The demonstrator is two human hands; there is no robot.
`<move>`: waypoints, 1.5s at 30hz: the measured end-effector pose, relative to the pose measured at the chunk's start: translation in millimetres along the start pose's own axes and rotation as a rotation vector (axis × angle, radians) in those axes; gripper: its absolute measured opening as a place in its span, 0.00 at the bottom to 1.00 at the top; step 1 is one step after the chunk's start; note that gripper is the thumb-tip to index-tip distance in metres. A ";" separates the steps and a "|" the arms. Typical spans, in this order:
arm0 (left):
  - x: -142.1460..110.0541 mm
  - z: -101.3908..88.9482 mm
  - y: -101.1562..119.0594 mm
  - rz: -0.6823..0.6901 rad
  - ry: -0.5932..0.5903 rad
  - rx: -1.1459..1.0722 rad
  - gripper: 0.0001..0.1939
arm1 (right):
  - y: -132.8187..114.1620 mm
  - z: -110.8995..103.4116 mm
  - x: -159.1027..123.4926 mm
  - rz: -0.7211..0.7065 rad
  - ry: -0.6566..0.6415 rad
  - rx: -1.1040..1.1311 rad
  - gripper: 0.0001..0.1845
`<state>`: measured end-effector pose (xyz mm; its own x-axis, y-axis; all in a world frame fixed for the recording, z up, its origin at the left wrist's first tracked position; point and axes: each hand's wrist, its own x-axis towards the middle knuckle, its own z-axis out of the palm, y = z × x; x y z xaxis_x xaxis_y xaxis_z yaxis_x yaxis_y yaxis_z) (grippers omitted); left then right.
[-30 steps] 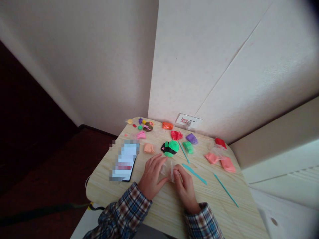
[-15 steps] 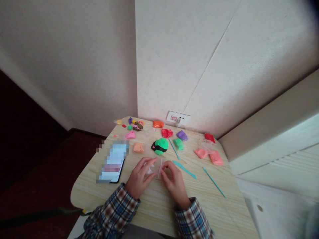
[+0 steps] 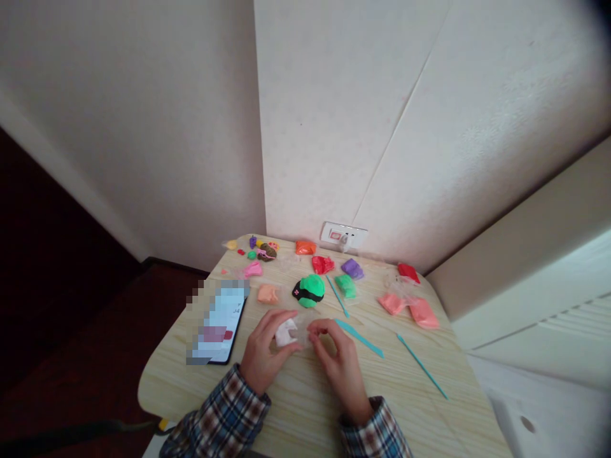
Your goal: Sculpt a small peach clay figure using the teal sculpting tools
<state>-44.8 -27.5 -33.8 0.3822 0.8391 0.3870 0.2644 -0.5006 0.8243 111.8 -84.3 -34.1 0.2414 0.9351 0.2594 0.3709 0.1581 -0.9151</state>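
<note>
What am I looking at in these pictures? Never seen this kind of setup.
There is no robot here: a person works with two bare hands, in plaid sleeves. All three pictures come from one camera worn on the head, looking forward and down; the last is the current one.

The left hand holds a clear bag with something white in it, and the right hand pinches the bag's other end.

On the wood-patterned table beyond them sits a green and black shape. Around it lie small packs of coloured material, such as orange, purple and green. A phone, partly pixelated, lies at left, and three thin teal tools at right.
</note>
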 end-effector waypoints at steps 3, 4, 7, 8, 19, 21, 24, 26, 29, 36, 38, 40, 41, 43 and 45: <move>0.2 0.5 -0.8 -0.073 -0.034 -0.103 0.22 | 4.5 -1.1 1.4 0.031 0.021 0.006 0.05; 0.4 0.5 -1.2 -0.110 -0.042 -0.144 0.21 | 5.6 -1.4 1.9 0.043 0.032 0.009 0.05; 1.1 0.1 -2.7 -0.232 -0.050 -0.290 0.19 | 6.1 -2.3 2.8 0.063 0.045 0.015 0.03; 1.5 -0.3 -3.0 -0.274 -0.050 -0.348 0.20 | 5.3 -2.5 2.8 0.063 0.039 0.016 0.02; 8.2 -7.0 4.3 -0.456 -0.016 -0.529 0.14 | 6.5 -2.3 1.3 0.027 0.005 -0.025 0.10; 8.1 -8.0 4.4 -0.481 -0.025 -0.518 0.13 | 6.1 -1.8 1.5 0.024 0.001 -0.034 0.09; 7.3 -9.1 4.1 -0.521 -0.045 -0.536 0.14 | 2.3 -0.8 1.3 0.020 -0.013 -0.040 0.10; 7.0 -9.4 4.2 -0.531 -0.041 -0.562 0.13 | -0.3 -0.7 1.2 0.022 -0.036 -0.029 0.10; 7.4 -9.2 4.2 -0.527 -0.024 -0.576 0.13 | -2.1 -2.4 1.8 0.021 -0.071 0.037 0.09; 6.0 -8.9 1.0 -0.551 0.031 -0.489 0.12 | -6.1 -6.5 7.6 0.046 -0.128 0.288 0.10; 5.3 -9.4 0.9 -0.562 0.040 -0.469 0.12 | -7.0 -5.3 8.0 0.036 -0.135 0.311 0.11; 5.3 -9.7 1.7 -0.560 0.048 -0.460 0.11 | -6.7 -4.4 7.1 0.031 -0.117 0.294 0.11; 5.7 -9.6 2.3 -0.555 0.049 -0.460 0.11 | -6.2 -4.4 6.3 0.031 -0.109 0.277 0.12; 6.8 -9.0 3.9 -0.534 0.049 -0.465 0.10 | -5.2 -5.6 4.3 0.035 -0.113 0.244 0.14; 7.8 -7.9 5.3 -0.517 0.043 -0.472 0.10 | -5.0 -7.8 2.3 0.054 -0.138 0.216 0.16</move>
<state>-47.4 -21.9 -23.1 0.2732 0.9572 -0.0952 -0.0131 0.1027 0.9946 117.4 -85.4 -26.5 0.1255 0.9761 0.1776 0.1570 0.1572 -0.9750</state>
